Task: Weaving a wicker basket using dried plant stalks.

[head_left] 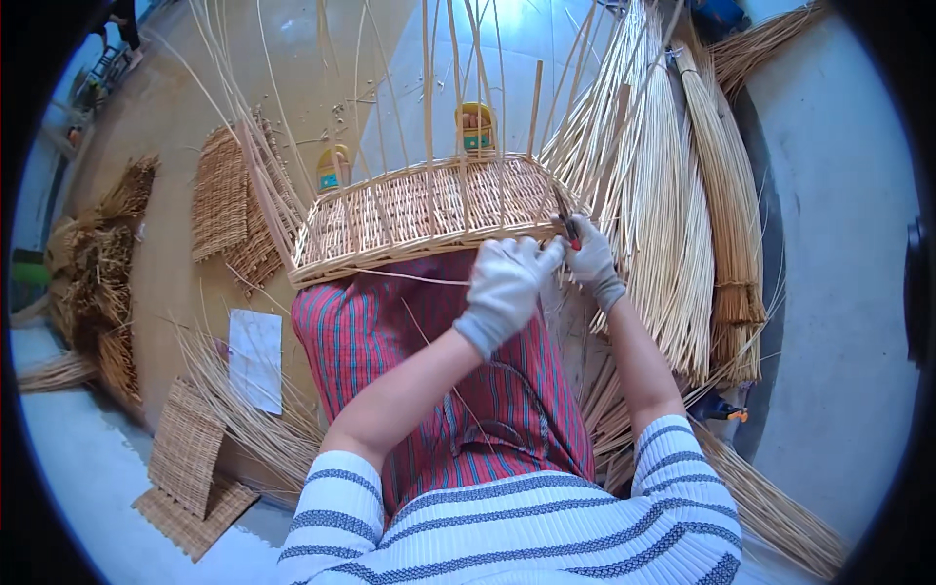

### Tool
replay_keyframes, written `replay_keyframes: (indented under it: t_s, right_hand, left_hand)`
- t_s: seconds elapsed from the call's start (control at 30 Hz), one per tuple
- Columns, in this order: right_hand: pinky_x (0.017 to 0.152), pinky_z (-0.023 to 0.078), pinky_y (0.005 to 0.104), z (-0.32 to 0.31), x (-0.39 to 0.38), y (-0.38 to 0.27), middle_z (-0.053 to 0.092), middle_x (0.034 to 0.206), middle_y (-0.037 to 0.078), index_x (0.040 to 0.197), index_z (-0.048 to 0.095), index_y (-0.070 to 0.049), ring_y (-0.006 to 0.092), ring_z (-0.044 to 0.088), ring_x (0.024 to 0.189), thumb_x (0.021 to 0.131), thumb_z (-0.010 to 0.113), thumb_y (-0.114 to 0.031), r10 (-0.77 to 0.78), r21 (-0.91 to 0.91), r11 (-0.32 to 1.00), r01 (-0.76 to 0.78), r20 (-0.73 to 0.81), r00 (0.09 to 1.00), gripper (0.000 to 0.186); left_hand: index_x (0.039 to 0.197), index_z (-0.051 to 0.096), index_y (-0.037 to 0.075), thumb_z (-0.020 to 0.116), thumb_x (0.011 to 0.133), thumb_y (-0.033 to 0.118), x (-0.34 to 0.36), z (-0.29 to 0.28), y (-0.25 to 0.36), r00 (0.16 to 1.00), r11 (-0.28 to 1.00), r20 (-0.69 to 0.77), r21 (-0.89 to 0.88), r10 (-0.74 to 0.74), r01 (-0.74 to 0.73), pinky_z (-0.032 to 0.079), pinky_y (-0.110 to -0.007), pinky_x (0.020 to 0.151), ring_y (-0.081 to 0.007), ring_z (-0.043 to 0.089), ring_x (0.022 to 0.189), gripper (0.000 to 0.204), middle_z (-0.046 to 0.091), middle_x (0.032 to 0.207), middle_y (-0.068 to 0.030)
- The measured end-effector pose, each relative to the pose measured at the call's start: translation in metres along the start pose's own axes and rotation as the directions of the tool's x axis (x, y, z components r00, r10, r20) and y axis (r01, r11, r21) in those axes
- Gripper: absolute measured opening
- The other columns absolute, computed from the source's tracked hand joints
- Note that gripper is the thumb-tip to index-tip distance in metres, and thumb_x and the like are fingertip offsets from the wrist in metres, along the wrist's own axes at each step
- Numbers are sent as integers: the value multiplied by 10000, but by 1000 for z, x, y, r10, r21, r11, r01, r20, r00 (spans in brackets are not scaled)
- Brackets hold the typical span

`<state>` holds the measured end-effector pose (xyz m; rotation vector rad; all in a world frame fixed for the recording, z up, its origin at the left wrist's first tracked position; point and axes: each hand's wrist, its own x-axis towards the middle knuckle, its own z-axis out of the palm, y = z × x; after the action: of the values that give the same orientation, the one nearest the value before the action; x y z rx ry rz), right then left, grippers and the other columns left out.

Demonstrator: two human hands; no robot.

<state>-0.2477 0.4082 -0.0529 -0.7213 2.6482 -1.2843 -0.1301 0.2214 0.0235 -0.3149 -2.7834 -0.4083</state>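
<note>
A half-woven wicker basket (429,210) rests across my lap, tilted, with long upright rods rising from its far side. My left hand (509,278), in a white glove, is closed at the near edge, right of the middle. A thin pale willow rod (414,277) runs from the left into that hand; its fingertips are hidden. Beside it, at the basket's right corner, my gloved right hand (592,258) grips what look like pruning shears (568,226), with dark blades pointing up and a red part on the handle. The two hands nearly touch.
Large bundles of peeled rods (668,214) lie close on the right. Beyond the basket are two yellow slippers (476,122). Woven panels (222,195) and a white sheet (255,359) lie on the left floor. A red striped cloth (390,341) covers my legs.
</note>
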Motion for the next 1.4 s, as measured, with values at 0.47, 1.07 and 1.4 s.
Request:
replay_keyframes:
  t_s: [0.47,1.07,1.4]
  right_hand:
    - [927,418,479,4,-7,-46,619,1108,90,1296,512,-122,322,606,1035,669,861,-338,-410,-641,727,246,-117,905,749]
    - [994,408,470,93,-2,-171,581,1175,89,1349,534,-102,294,556,1116,650,850,-281,-496,-438,736,516,171,852,787]
    - [735,514,434,129,24,-185,632,889,83,1080,633,-141,301,656,853,694,853,-313,-530,-274,767,580,239,814,476]
  left_hand:
    - [909,536,132,653,910,300,-75,-43,1,975,932,156,-349,159,-96,519,-382,600,-231,672,687,205,602,751,-40]
    - [992,583,92,718,884,224,-125,-179,10,984,853,104,-492,-143,175,543,-364,574,-254,704,700,218,662,796,-63]
    - [940,640,118,698,830,196,-163,-217,-6,969,941,-56,-261,-239,217,542,-325,580,-184,696,686,147,708,846,-25]
